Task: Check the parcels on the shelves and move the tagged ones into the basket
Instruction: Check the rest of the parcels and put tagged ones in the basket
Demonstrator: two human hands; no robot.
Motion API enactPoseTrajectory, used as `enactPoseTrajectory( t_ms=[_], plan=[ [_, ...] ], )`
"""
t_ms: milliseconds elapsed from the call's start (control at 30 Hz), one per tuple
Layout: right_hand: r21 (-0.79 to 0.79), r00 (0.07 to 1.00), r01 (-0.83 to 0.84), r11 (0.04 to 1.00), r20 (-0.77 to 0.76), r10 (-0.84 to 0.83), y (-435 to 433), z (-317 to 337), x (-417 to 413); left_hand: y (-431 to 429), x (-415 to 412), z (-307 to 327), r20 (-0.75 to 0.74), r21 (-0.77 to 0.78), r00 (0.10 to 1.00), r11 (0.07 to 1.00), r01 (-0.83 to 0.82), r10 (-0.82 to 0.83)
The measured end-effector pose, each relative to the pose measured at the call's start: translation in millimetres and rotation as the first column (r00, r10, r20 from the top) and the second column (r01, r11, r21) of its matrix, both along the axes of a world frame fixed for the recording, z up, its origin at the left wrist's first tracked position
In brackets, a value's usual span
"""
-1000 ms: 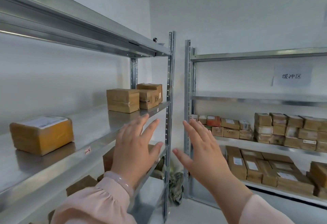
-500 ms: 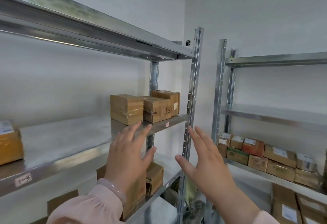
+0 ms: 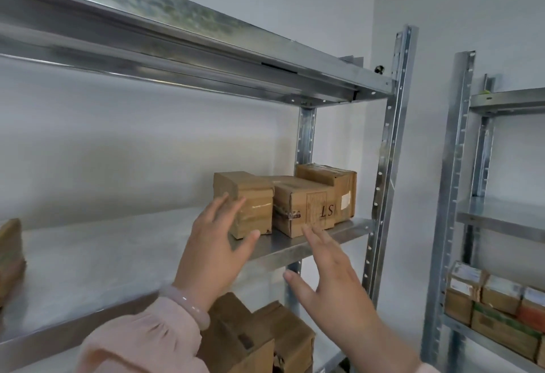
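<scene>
Three brown cardboard parcels stand together at the right end of the metal shelf [image 3: 118, 254]. The left parcel [image 3: 250, 201] is taped. The middle parcel [image 3: 303, 204] carries printed letters. The rear right parcel [image 3: 333, 184] bears a small white label. My left hand [image 3: 215, 249] is raised with fingers spread, fingertips in front of the left parcel's near corner. My right hand [image 3: 327, 272] hovers open below the middle parcel, just in front of the shelf edge. Neither hand holds anything. No basket is in view.
Another parcel [image 3: 10, 257] sits at the shelf's far left edge. Two boxes [image 3: 265, 340] stand on the shelf below. A second rack on the right [image 3: 454, 195] holds several small parcels [image 3: 495, 299]. An upper shelf [image 3: 177, 51] hangs overhead.
My view has swung left and closer to the three parcels. Both hands have risen toward them, the left one now reaching the left parcel.
</scene>
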State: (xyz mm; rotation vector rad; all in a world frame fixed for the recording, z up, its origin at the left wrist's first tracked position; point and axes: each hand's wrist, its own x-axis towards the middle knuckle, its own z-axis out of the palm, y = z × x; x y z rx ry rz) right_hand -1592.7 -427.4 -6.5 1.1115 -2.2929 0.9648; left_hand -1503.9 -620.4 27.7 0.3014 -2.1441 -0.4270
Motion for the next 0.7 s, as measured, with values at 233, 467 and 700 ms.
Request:
enactPoseTrajectory(
  t_ms=[233,467,700],
  plan=[
    [-0.076,0.99,-0.14,0.987,-0.012,0.14,-39.1,13.2,-51.3,-37.5,-68.0,25.7,0.028,0.102,1.0,0.995,0.006,-0.009],
    [-0.042,0.977,-0.21,0.977,0.016,0.21,-71.3,7.9,-76.3,-67.2,-113.9,29.0,0.128,0.218,0.991,0.974,-0.065,0.038],
    [-0.149,0.942,-0.3,0.942,0.109,0.318,-89.6,14.3,-87.0,-71.0,-91.8,28.4,-0.101,0.309,0.994,0.951,-0.001,0.034]
  ],
)
